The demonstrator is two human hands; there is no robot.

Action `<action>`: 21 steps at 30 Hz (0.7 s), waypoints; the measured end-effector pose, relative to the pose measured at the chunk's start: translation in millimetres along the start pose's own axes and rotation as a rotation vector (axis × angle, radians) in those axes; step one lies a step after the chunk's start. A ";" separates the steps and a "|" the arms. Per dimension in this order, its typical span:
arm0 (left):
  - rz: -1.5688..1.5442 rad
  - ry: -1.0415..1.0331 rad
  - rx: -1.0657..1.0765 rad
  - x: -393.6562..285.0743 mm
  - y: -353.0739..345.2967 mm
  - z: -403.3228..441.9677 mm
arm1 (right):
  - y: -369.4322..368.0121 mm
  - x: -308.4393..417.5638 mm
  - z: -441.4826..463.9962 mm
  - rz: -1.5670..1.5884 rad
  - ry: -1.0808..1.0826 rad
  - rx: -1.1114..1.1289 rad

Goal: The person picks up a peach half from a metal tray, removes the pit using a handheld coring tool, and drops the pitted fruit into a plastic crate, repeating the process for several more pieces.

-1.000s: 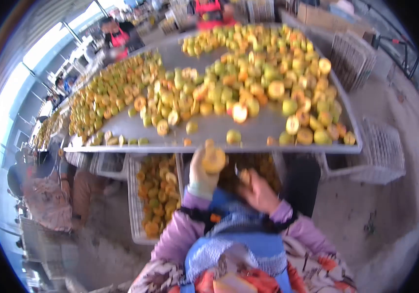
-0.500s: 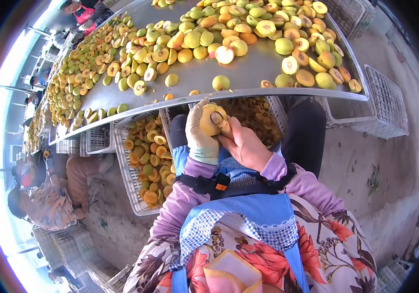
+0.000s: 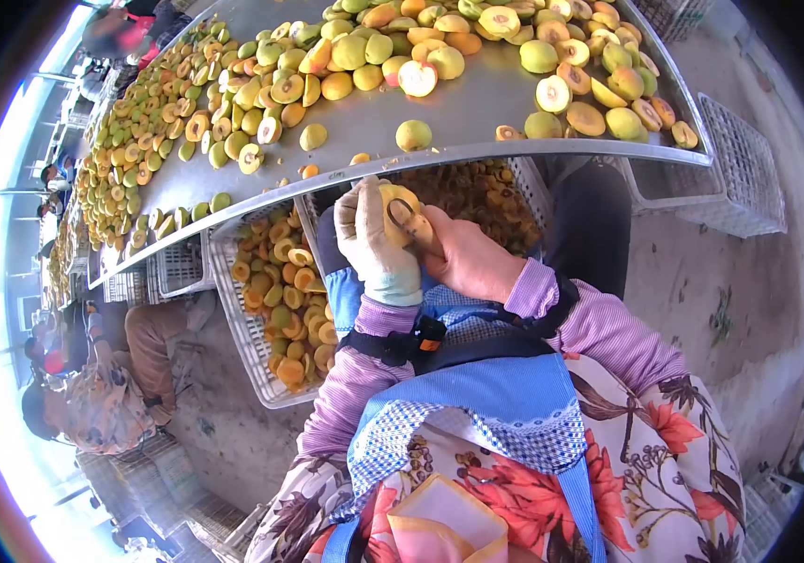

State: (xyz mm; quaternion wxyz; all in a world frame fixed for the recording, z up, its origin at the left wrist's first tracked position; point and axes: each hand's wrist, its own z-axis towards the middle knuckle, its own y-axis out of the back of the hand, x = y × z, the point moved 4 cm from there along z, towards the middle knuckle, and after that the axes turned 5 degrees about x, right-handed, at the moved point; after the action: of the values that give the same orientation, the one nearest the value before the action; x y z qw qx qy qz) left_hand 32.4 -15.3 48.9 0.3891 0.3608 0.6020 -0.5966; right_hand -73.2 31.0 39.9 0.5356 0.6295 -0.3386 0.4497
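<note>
My left hand (image 3: 374, 246), in a pale glove, is closed around a yellow halved fruit (image 3: 396, 212) just below the table's front edge. My bare right hand (image 3: 473, 255) grips a small tool (image 3: 409, 221) whose curved metal loop lies against the cut face of the fruit. The tool's handle is mostly hidden by my fingers. Both hands are close together, above a crate of brownish fruit pieces (image 3: 477, 202). At its left stands a white crate (image 3: 236, 324) holding halved fruit.
A metal table (image 3: 364, 122) bears many halved yellow-green fruits, its raised rim running across in front of me. Another crate (image 3: 744, 174) stands at the right. A co-worker (image 3: 106, 403) sits at the left, and another person (image 3: 125, 38) is at the far upper left.
The view has tilted down and shifted. My right hand, earlier apart from the fruit, has come up against it, and the tool's loop now lies on the cut face.
</note>
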 end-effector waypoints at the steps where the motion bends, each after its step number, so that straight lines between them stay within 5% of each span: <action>1: 0.043 -0.043 -0.008 -0.9 -0.8 -0.5 | -0.8 0.4 -0.4 0.008 -0.023 -0.007; 5: 0.204 -0.095 0.060 -3.1 -1.1 -5.4 | -6.4 -6.2 -4.3 -0.012 0.014 -0.087; 11: -0.074 0.022 0.110 7.1 1.1 -2.7 | -6.3 1.3 -7.7 -0.099 -0.042 -0.154; 21: 0.229 -0.172 0.159 -7.4 -4.5 1.7 | -1.4 6.3 -4.9 0.022 0.000 -0.115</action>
State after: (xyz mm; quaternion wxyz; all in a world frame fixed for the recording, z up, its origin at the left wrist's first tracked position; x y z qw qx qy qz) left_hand 31.6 -17.0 57.5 0.4750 0.4043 0.4720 -0.6229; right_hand -70.6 36.4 45.3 0.5658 0.5939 -0.3708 0.4355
